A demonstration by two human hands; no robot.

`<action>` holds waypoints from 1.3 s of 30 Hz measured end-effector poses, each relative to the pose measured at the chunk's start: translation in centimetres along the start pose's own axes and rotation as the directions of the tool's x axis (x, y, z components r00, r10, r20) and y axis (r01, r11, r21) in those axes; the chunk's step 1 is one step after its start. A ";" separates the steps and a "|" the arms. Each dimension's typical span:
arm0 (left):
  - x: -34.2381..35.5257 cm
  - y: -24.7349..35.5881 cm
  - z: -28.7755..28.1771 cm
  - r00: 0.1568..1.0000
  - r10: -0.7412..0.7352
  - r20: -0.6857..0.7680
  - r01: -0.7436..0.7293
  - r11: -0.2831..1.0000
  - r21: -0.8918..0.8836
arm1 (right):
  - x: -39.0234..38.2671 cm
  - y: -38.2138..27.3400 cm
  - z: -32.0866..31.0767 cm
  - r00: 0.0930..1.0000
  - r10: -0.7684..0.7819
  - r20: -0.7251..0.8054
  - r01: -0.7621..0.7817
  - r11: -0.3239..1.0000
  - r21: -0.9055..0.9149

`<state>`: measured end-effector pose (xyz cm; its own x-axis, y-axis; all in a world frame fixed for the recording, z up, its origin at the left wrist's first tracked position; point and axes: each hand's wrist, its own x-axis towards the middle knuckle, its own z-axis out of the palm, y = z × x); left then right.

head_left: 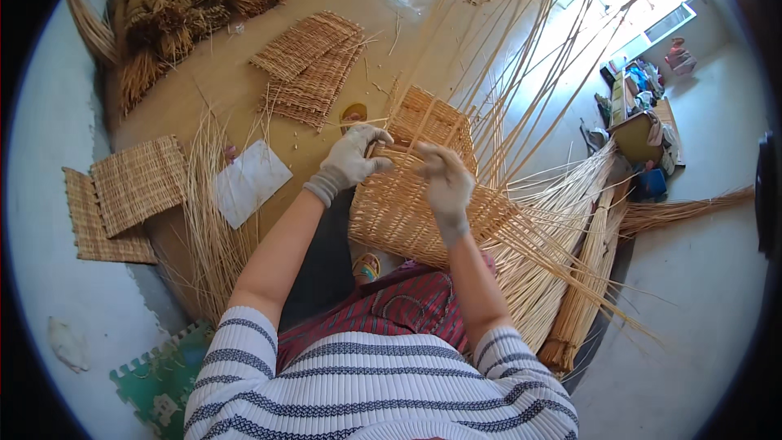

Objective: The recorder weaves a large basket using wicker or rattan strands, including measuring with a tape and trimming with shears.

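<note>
A part-woven wicker basket point(389, 210) rests at my lap, with long loose canes rising from its far side and spreading to the right. My left hand point(355, 158), in a pale knit glove, grips the basket's left rim, its fingers and thumb bent around the edge. A thin strand sticks out to the left beside those fingers. Over the basket's rim, to the right, is my right hand point(446, 183), gloved too. Its fingertips are blurred, so what they hold, if anything, does not show.
Woven panels point(314, 57) lie on the floor ahead, and more woven panels point(140, 183) are at the left. Cane bundles point(582, 253) lie at my right; others point(191, 8) stand at the far left. A white sheet point(251, 183) lies near loose strands. Long canes cross the upper right.
</note>
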<state>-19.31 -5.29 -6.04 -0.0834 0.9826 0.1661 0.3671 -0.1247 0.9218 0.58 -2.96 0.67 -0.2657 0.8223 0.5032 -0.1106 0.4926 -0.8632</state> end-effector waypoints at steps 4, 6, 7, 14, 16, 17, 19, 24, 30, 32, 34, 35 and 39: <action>-0.6 1.8 0.2 0.994 0.084 -0.073 -0.072 0.986 0.148 | -4.9 4.4 -4.7 0.760 0.574 -0.305 -0.505 0.817 0.279; -1.5 2.6 1.0 0.947 0.253 -0.198 -0.182 0.931 0.317 | -6.4 5.6 -6.4 0.787 0.515 -0.339 -0.431 0.853 0.295; -2.1 2.9 1.5 0.910 0.351 -0.219 -0.214 0.853 0.477 | -6.6 5.8 -6.9 0.733 0.554 -0.394 -0.475 0.832 0.287; -4.1 4.4 5.5 0.967 0.252 0.031 -0.200 0.681 0.705 | 2.2 2.3 -2.9 0.924 -0.262 -0.277 0.141 0.910 -0.391; -4.0 4.7 5.9 0.964 0.266 -0.010 -0.156 0.596 0.788 | 4.8 1.6 -2.7 0.942 -0.335 0.006 0.194 0.530 -0.825; -3.9 4.8 5.9 0.973 0.230 0.010 -0.149 0.597 0.788 | 5.1 1.5 -3.1 0.981 -0.123 -0.152 0.010 0.809 -0.588; -3.7 5.1 6.0 0.977 0.212 -0.003 -0.117 0.552 0.825 | 3.7 1.1 -4.6 0.971 0.019 -0.237 0.019 0.988 0.155; -2.9 7.0 9.5 0.823 0.566 0.055 -0.456 0.599 0.659 | -3.4 0.3 -8.3 0.833 0.219 -0.509 -0.364 0.908 -0.205; -2.6 8.6 15.7 0.973 0.214 0.086 -0.202 0.610 0.767 | 0.9 0.9 -11.4 0.979 0.086 -0.186 -0.181 0.793 -0.582; -2.2 8.3 15.7 0.979 0.187 0.081 -0.183 0.629 0.755 | -0.3 0.9 -12.3 0.965 0.006 -0.261 -0.121 0.897 -0.425; -1.9 8.0 15.1 0.978 0.157 0.136 -0.207 0.662 0.721 | -3.7 0.5 -12.2 0.934 -0.197 -0.299 0.092 0.940 -0.330; -2.0 8.0 14.7 0.961 0.255 0.110 -0.259 0.686 0.680 | -5.9 0.0 -11.6 0.936 -0.126 -0.330 0.033 0.961 -0.273; -3.5 7.1 11.6 0.916 0.316 -0.248 -0.358 0.922 -0.149 | -8.8 -2.1 -5.4 0.962 -0.027 0.270 0.189 0.783 -0.593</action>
<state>-5.61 -7.98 -4.11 -0.1900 0.8264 0.5300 0.2298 -0.4874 0.8424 8.29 -9.70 -1.79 -0.5112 0.7010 0.4972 0.4308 0.7096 -0.5575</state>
